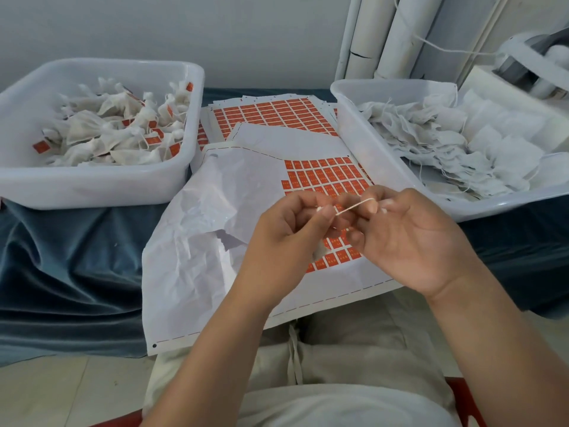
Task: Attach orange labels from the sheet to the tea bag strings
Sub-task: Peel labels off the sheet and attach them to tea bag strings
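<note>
White tub (pixel 92 192) at 10 o'clock: tagged tea bags (pixel 101 134). Second tub (pixel 369 143) at 2 o'clock: untagged tea bags (pixel 446 149). Crumpled label sheet (pixel 215 211) at centre, orange labels (pixel 326 177) left toward 1 o'clock. Above it, left hand (pixel 286 229) and right hand (pixel 409 238) each pinch an end of one taut string (pixel 351 207); other fingers loosely curled.

Far ahead of my left grip (pixel 295 223) stands a plain, pale grey-blue wall (pixel 215 32), evenly lit by soft light. Ahead of my right grip (pixel 400 235), white tubes (pixel 397 35) stand against it. A dark blue velvety cloth (pixel 61 257) spreads beneath both, hanging in folds to the left. Nearer me on that side are pale floor tiles (pixel 46 396), and a red seat edge (pixel 465 396) shows lower right.
</note>
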`<state>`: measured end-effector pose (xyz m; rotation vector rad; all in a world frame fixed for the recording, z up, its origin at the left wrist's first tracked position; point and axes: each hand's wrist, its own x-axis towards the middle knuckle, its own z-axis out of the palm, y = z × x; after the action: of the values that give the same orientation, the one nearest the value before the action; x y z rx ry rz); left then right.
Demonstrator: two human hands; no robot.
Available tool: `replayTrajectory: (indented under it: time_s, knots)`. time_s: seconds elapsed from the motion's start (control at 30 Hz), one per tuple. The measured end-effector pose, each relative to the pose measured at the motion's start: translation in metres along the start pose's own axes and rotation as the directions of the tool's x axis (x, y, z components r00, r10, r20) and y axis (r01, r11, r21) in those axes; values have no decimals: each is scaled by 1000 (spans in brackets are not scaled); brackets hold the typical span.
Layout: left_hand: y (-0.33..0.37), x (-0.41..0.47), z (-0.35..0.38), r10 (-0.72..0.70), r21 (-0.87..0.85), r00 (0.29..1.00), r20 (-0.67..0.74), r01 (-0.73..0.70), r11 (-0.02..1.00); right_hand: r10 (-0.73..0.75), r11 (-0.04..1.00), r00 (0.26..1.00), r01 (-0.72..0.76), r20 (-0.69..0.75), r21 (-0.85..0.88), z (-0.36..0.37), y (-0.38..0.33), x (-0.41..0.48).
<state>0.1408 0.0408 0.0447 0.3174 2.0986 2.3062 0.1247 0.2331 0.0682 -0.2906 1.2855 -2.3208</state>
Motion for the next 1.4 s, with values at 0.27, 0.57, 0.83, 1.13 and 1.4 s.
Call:
replayTrajectory:
  time_s: [0.27,0.57,0.83,1.13,1.4]
  knots:
    - [-3,5,-12,49,211,999,-2,-47,976,-159,979,972,132,-176,-154,6,8,2]
    - [-4,9,-51,-119,797,957,263,-146,586,704,625,709,-643,-36,-443,13,78,-27]
    - [-21,10,-46,-127,870,922,366,-291,398,333,943,859,-293,-388,161,3,132,-29]
    - [-13,11,-39,-66,842,949,309,-241,483,102,988,912,-46,-397,148,1,129,-15]
    - [-15,10,-43,-12,743,968,249,-183,644,31,999,953,-23,-301,31,-11,135,-14]
